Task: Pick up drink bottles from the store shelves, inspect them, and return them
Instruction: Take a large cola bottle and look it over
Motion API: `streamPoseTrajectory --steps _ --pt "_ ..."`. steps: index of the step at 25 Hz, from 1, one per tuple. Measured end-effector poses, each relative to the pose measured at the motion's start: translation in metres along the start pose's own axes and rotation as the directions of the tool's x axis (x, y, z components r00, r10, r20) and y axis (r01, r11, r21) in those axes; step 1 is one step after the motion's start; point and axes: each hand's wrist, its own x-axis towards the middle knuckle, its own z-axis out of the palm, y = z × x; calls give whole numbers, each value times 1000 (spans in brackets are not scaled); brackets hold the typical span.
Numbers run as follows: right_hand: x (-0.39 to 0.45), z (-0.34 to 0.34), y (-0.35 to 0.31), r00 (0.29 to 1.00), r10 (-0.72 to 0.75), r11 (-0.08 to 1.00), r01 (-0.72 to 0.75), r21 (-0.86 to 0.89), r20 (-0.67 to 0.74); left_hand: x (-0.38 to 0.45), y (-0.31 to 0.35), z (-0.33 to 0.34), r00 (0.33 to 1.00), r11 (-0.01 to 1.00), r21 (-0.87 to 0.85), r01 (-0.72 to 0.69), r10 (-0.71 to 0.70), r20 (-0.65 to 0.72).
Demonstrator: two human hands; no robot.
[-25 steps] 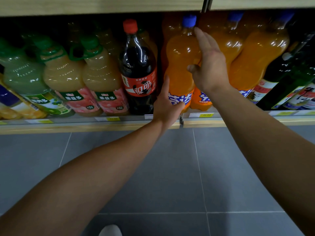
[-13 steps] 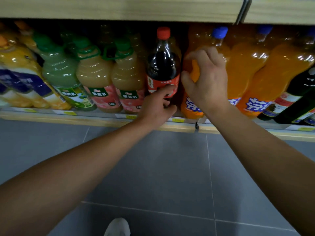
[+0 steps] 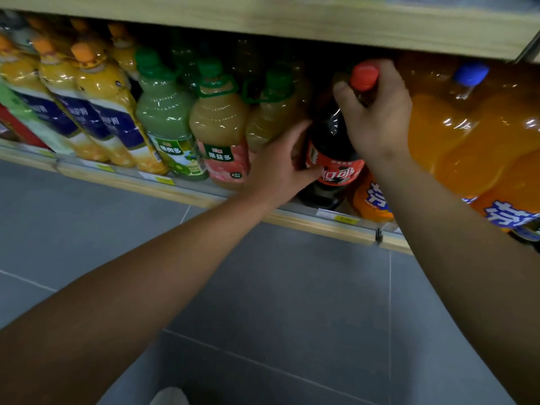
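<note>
Right hand [image 3: 377,118] fingers curled round cola bottle [image 3: 333,147] neck, under red cap; left hand [image 3: 277,168] gripping its label

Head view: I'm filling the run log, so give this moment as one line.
phase: pickup | right hand: grips cola bottle neck below red cap | left hand: holds cola bottle at label | bottle: on shelf

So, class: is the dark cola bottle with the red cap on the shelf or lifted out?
On the shelf: dark cola bottle, base behind the rail.
</note>
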Motion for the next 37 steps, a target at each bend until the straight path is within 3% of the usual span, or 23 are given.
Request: streamPoseTrajectory --steps 5,11,16,19,24,29,32,37 --pt "-33 -24 2 996 -73 995 70 70 43 9 1 36 998 995 -76 -61 61 -14" --pt "-41 -42 -9 996 -72 996 69 51 58 0 19 58 982 996 -48 -77 68 -175" --pt "-48 -61 -43 989 -150 986 149 74 7 -17 41 33 975 992 -68 -104 88 -202" --pt "-53 -68 -65 987 -160 984 161 81 -27 -32 54 3 981 989 -45 -138 131 -141" --pt "-96 -56 -56 994 64 998 -64 -1 87 -71 26 -15 986 999 18 -27 24 168" --pt "-159 -26 -23 934 327 945 -325 -39 143 -101 -28 7 901 987 107 116 -150 407" --pt "-178 -19 -8 898 428 904 -425 -53 103 -108 -45 24 862 979 121 165 -202 465" --pt "-170 -22 15 840 538 836 -543 -79 -74 -114 -51 41 882 970 25 244 -232 410"
